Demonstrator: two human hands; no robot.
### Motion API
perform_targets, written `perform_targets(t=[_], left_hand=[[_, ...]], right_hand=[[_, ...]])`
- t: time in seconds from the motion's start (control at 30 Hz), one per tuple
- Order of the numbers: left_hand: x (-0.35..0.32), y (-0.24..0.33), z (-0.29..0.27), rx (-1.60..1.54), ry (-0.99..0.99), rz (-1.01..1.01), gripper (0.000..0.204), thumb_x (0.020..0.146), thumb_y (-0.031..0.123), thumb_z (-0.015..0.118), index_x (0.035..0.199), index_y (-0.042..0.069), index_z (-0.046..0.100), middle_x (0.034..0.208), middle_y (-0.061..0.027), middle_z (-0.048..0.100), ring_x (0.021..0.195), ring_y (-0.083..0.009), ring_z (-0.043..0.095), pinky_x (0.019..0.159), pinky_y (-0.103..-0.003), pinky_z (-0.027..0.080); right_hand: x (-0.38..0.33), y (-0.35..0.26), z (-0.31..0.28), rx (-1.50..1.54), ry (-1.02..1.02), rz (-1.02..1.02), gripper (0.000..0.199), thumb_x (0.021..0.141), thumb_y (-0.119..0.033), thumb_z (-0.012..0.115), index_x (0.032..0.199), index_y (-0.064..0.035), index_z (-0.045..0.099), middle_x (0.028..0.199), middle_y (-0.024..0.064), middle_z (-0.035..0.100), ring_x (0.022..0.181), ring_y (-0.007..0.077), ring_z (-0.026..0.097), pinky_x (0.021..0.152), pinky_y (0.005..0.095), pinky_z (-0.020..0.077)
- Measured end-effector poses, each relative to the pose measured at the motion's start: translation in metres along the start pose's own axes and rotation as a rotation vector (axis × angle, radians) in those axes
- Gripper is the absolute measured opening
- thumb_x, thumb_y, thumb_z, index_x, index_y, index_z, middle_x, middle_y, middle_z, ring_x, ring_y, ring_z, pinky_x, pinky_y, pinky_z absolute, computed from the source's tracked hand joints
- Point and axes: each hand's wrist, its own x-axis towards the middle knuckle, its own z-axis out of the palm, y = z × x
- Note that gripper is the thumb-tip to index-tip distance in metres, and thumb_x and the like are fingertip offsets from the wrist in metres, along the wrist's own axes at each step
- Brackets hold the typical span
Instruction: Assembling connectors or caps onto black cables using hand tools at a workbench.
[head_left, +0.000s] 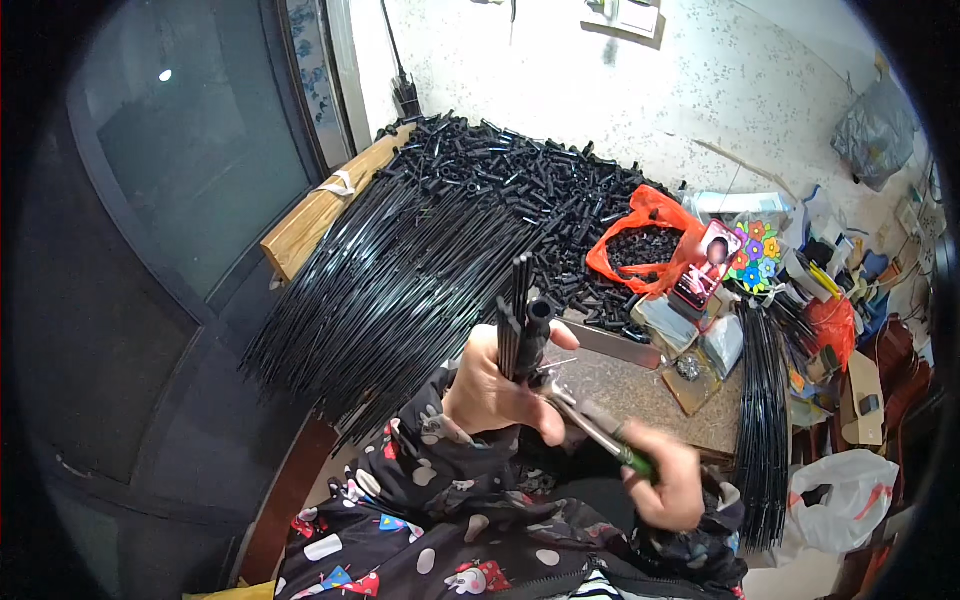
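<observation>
the left hand [495,395] holds a small bunch of thin black rods [518,310] upright above the desk [640,395], fingers curled shut around it so the capped ends stand free for the pliers [590,425]; the right hand [668,488] has its fingers wrapped shut on the green handles, tips meeting near the thumb, with loose rods [390,270] piled alongside

Both forearms wear dark, near-black sleeves scattered with small cartoon patches in white, red, blue and yellow; the left sleeve [420,480] fills the frame around 6 to 7 o'clock and the right sleeve [695,545] sits near 5 o'clock. The cuffs end at the wrists, leaving the left hand [495,390] and right hand [665,485] bare, with no gloves. A striped black-and-white garment edge [600,588] shows at 6 o'clock.
</observation>
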Motion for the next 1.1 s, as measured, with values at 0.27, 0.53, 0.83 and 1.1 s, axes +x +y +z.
perform_targets(t=[0.27,0.53,0.83,1.1], left_hand=[[0.0,0.007,0.008,-0.01,-0.092,-0.135,0.078,0.049,0.023,0.084,0.108,-0.012,0.045,0.061,0.0026,0.053,0.05,-0.0007,0.045,0.04,-0.015,0.03],[0.002,-0.004,-0.001,-0.004,-0.071,-0.046,0.067,0.05,0.012,0.085,0.103,-0.008,0.05,0.067,0.0025,0.053,0.054,-0.0015,0.046,0.045,-0.017,0.034],[0.001,0.018,0.01,0.284,0.049,-0.122,0.037,0.057,0.004,0.078,0.088,0.002,0.059,0.063,0.005,0.049,0.055,-0.0012,0.041,0.047,-0.016,0.029],[-0.007,0.002,0.024,0.221,0.204,-0.086,0.033,0.063,0.002,0.071,0.092,-0.001,0.056,0.063,0.0041,0.05,0.056,-0.0015,0.044,0.049,-0.016,0.031]], right_hand=[[0.001,-0.015,0.009,1.259,-0.974,0.836,0.034,0.072,-0.006,0.065,0.102,0.0019,0.051,0.072,0.0094,0.057,0.061,0.017,0.058,0.052,0.0258,0.0446],[-0.003,-0.023,0.012,0.504,-0.407,0.353,0.038,0.081,-0.005,0.056,0.117,0.0001,0.044,0.08,0.0072,0.06,0.065,0.015,0.058,0.059,0.0277,0.0467],[0.004,-0.029,-0.001,1.418,-0.802,0.998,0.029,0.085,-0.007,0.052,0.113,-0.0023,0.048,0.076,0.0061,0.058,0.063,0.0112,0.055,0.058,0.0247,0.0448],[-0.016,-0.037,0.029,0.776,-0.414,0.624,0.024,0.079,-0.001,0.056,0.103,-0.0013,0.053,0.069,0.0065,0.059,0.058,0.0122,0.053,0.057,0.025,0.0443]])
